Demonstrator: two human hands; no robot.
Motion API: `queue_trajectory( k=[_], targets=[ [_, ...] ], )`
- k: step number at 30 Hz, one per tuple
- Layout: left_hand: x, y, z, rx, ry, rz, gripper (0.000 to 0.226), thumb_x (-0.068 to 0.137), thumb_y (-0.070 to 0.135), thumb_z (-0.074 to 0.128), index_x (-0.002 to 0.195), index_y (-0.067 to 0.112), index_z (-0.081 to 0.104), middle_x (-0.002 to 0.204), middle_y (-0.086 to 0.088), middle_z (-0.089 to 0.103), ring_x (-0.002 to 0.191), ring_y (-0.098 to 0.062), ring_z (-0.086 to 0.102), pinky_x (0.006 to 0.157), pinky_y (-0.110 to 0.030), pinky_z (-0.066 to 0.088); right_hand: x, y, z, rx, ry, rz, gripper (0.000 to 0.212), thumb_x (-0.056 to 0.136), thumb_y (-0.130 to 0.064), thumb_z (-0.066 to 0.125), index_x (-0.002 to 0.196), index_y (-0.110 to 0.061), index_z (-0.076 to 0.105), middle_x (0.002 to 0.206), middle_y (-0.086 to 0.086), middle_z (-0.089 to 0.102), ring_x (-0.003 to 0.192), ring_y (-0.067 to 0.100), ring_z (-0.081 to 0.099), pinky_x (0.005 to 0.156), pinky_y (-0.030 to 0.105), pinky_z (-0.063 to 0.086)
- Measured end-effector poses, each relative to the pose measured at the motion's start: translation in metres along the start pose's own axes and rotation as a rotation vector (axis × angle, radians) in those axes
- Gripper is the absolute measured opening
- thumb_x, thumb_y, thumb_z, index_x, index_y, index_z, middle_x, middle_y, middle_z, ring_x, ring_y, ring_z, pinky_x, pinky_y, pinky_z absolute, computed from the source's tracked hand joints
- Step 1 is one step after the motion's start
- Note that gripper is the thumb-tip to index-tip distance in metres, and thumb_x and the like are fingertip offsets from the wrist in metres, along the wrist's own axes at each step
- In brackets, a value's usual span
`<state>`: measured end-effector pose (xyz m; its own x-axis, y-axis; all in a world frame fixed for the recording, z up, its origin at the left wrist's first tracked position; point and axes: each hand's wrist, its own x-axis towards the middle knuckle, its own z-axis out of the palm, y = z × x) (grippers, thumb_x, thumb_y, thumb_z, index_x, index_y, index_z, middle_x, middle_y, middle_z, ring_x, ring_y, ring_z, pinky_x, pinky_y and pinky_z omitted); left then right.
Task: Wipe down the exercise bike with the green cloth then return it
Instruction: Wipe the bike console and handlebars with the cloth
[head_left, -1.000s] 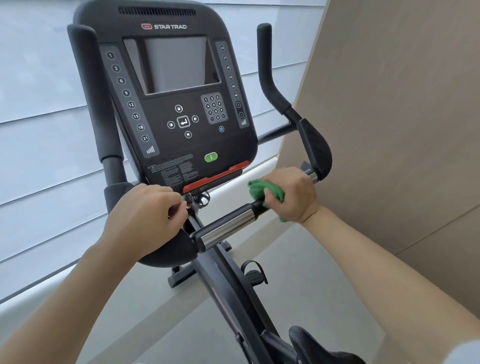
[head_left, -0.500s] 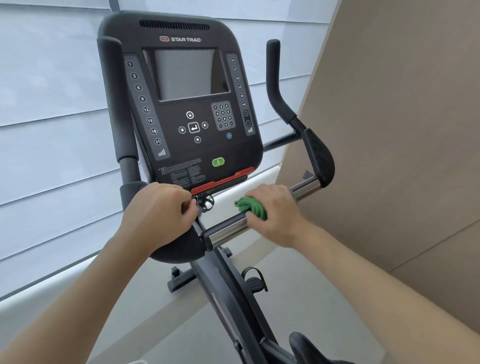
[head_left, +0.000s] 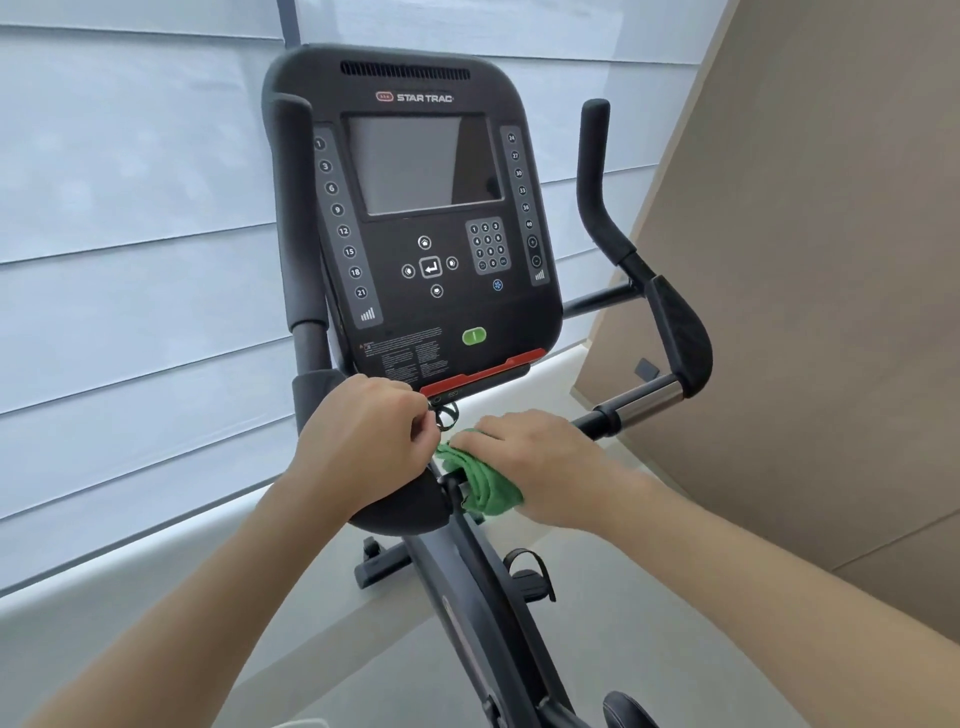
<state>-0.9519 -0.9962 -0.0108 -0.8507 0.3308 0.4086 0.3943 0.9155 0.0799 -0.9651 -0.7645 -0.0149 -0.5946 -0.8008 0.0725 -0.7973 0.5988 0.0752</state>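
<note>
The black exercise bike's console (head_left: 415, 218) stands in front of me, its handlebar (head_left: 636, 408) running low across the view. My right hand (head_left: 535, 462) grips the green cloth (head_left: 480, 480), bunched around the inner end of the right handlebar next to the centre post. My left hand (head_left: 363, 441) is curled over the left handlebar pad just below the console, fingers near a small knob. The chrome section of the bar shows to the right of my right hand.
A tan wall panel (head_left: 805, 260) rises close on the right of the bike. Pale window blinds (head_left: 130, 234) fill the left and back. The bike frame, a pedal (head_left: 530, 577) and the saddle tip (head_left: 626, 706) lie below over a grey floor.
My right hand has slid the green cloth leftward along the handlebar, from near the right end pad to the centre post. The chrome section is now uncovered. My left hand stayed put.
</note>
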Motion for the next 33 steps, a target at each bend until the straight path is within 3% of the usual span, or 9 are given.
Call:
queue_trajectory(
  k=[5, 8, 12, 16, 18, 20, 24, 29, 33],
  targets=[
    [0.001, -0.001, -0.001, 0.0, -0.007, -0.011, 0.049, 0.087, 0.024, 0.059, 0.051, 0.022, 0.025, 0.047, 0.003, 0.034, 0.045, -0.019, 0.038, 0.049, -0.025, 0.019, 0.047, 0.007, -0.04, 0.219, -0.532, 0.131, 0.051, 0.064, -0.025, 0.089, 0.103, -0.029, 0.058, 0.087, -0.014, 0.057, 0.078, 0.008, 0.057, 0.068, 0.03, 0.052],
    [0.0, -0.002, 0.0, -0.015, -0.003, -0.033, 0.049, 0.088, 0.025, 0.057, 0.05, 0.021, 0.026, 0.047, 0.002, 0.037, 0.045, -0.021, 0.041, 0.049, -0.025, 0.018, 0.063, 0.008, -0.043, 0.287, -0.66, 0.162, 0.046, 0.061, -0.024, 0.091, 0.098, -0.025, 0.064, 0.092, -0.005, 0.066, 0.08, 0.016, 0.067, 0.062, 0.031, 0.058],
    [0.0, -0.001, -0.001, -0.04, 0.012, -0.042, 0.051, 0.089, 0.025, 0.057, 0.051, 0.022, 0.024, 0.047, 0.003, 0.034, 0.044, -0.017, 0.033, 0.048, -0.025, 0.02, 0.046, 0.0, -0.038, 0.224, -0.473, 0.159, 0.046, 0.064, -0.025, 0.088, 0.101, -0.025, 0.06, 0.089, -0.011, 0.06, 0.082, 0.015, 0.061, 0.068, 0.031, 0.052],
    [-0.001, 0.0, -0.002, -0.043, 0.003, -0.05, 0.052, 0.089, 0.025, 0.058, 0.051, 0.022, 0.024, 0.048, 0.003, 0.033, 0.045, -0.019, 0.033, 0.048, -0.027, 0.023, 0.008, -0.023, 0.011, 0.08, 0.137, 0.167, 0.034, 0.074, -0.013, 0.07, 0.105, -0.022, 0.061, 0.091, -0.004, 0.061, 0.083, 0.024, 0.059, 0.075, 0.038, 0.05],
    [-0.001, 0.001, -0.002, -0.037, 0.006, -0.044, 0.052, 0.09, 0.024, 0.059, 0.051, 0.023, 0.023, 0.048, 0.003, 0.031, 0.045, -0.019, 0.032, 0.049, -0.027, 0.021, -0.004, -0.041, 0.042, 0.06, 0.441, 0.277, 0.037, 0.079, -0.007, 0.071, 0.115, -0.017, 0.066, 0.103, 0.001, 0.065, 0.096, 0.026, 0.061, 0.091, 0.041, 0.051],
    [-0.001, 0.001, -0.003, -0.031, 0.006, -0.038, 0.052, 0.09, 0.023, 0.06, 0.051, 0.021, 0.026, 0.048, 0.004, 0.031, 0.045, -0.019, 0.033, 0.049, -0.027, 0.02, -0.005, -0.062, 0.061, 0.057, 0.594, 0.345, 0.038, 0.084, -0.007, 0.074, 0.121, -0.014, 0.066, 0.116, 0.006, 0.066, 0.111, 0.029, 0.061, 0.106, 0.045, 0.046],
    [0.0, 0.001, -0.003, -0.029, 0.003, -0.045, 0.049, 0.091, 0.026, 0.058, 0.051, 0.021, 0.03, 0.049, 0.003, 0.035, 0.046, -0.018, 0.036, 0.048, -0.027, 0.022, 0.0, -0.078, 0.064, 0.054, 0.6, 0.316, 0.048, 0.08, -0.005, 0.074, 0.126, -0.014, 0.065, 0.123, 0.008, 0.065, 0.117, 0.03, 0.06, 0.111, 0.047, 0.043],
    [-0.001, -0.001, -0.005, -0.07, 0.019, -0.049, 0.049, 0.091, 0.024, 0.06, 0.052, 0.02, 0.03, 0.049, 0.003, 0.035, 0.047, -0.018, 0.037, 0.049, -0.025, 0.02, -0.001, -0.009, 0.032, 0.129, 0.395, -0.1, 0.036, 0.093, -0.022, 0.064, 0.126, -0.009, 0.067, 0.112, 0.005, 0.068, 0.099, 0.022, 0.062, 0.09, 0.034, 0.05],
    [-0.002, 0.0, -0.005, -0.084, 0.005, -0.03, 0.053, 0.092, 0.023, 0.059, 0.053, 0.025, 0.023, 0.049, 0.007, 0.033, 0.047, -0.015, 0.037, 0.049, -0.024, 0.019, -0.027, 0.059, 0.024, 0.123, 0.318, 0.039, 0.033, 0.088, -0.025, 0.074, 0.118, -0.013, 0.067, 0.097, -0.001, 0.067, 0.083, 0.019, 0.061, 0.079, 0.031, 0.052]
  ],
)
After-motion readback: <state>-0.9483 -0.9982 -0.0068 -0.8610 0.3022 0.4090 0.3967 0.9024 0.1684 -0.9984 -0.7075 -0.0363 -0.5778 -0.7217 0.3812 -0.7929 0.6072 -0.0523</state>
